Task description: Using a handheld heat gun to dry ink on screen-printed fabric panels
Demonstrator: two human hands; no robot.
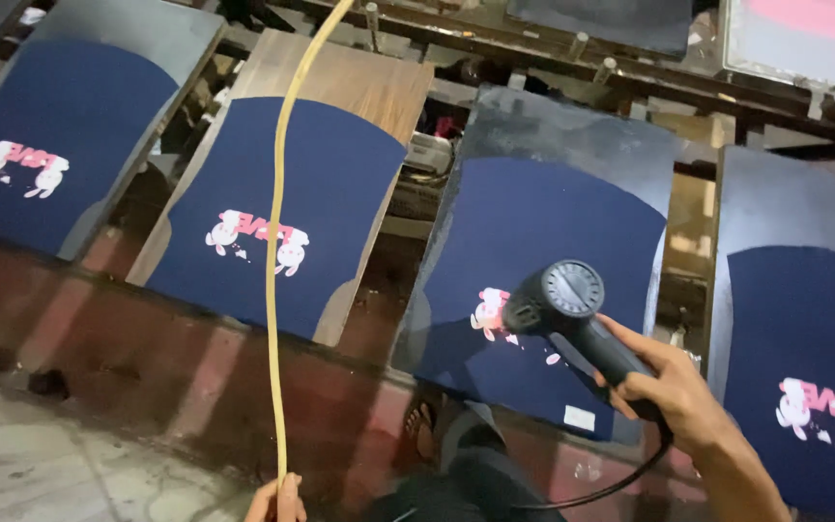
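one black heat gun sat in our right hand, the fingers clamped round its handle, its round vented back turned up toward us and its nozzle aimed down at the pink and white print on the navy fabric panel just below it. a black cord ran from the handle down under our wrist. our left hand, low at the bottom edge, was closed on a yellow hose that rose straight up and curved away over the boards to the top of the view. that panel lay on a dark, tilted board. beside it stood more boards of the same kind, each carrying navy fabric with a like print: a wooden one behind the hose, another far left, another at the right edge. we saw a reddish low wall beneath the boards and a grey concrete floor at lower left. a sandalled foot showed between our hands.
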